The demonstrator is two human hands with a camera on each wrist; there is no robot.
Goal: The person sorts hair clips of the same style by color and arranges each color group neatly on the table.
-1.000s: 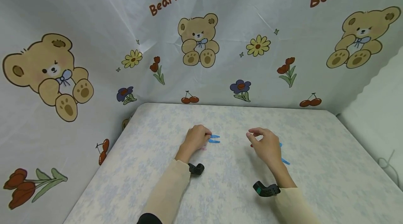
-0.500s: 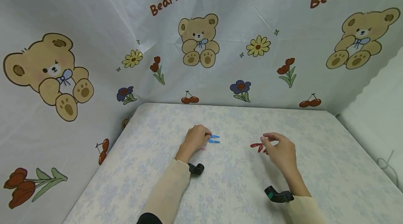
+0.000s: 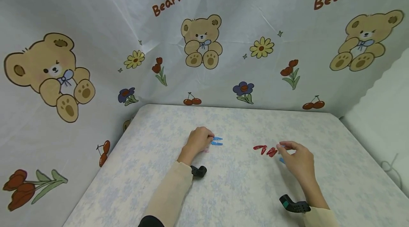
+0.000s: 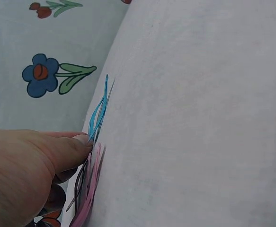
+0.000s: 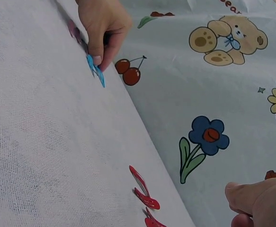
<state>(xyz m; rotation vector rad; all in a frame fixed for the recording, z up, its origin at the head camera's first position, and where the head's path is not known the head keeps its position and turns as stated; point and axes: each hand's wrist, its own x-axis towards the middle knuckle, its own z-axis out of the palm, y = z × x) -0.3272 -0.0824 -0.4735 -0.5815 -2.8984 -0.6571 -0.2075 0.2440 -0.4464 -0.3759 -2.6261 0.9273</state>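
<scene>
My left hand [image 3: 199,139] stays low over the left part of the table, thumb and finger pinching the end of a blue snap hair clip [image 4: 98,116]. Another blue clip [image 3: 217,143] lies close by in the head view. Pink hair clips [image 4: 91,189] sit just below the left fingertips, partly hidden by the hand in the head view. My right hand [image 3: 298,159] hovers at the right with thumb and forefinger curved, no clip visible between them. Under it a blue clip [image 3: 282,160] shows partly. Several red hair clips [image 3: 272,152] lie left of the right fingertips.
A pale patterned cloth covers the table [image 3: 243,191]. Behind it hangs a bear-print curtain [image 3: 223,78], close to the table's far edge. A white cable [image 3: 390,165] hangs at the right side.
My right hand has moved right and toward me, past the red clips, uncovering them and covering part of the blue clips. My left hand has stayed in place.
</scene>
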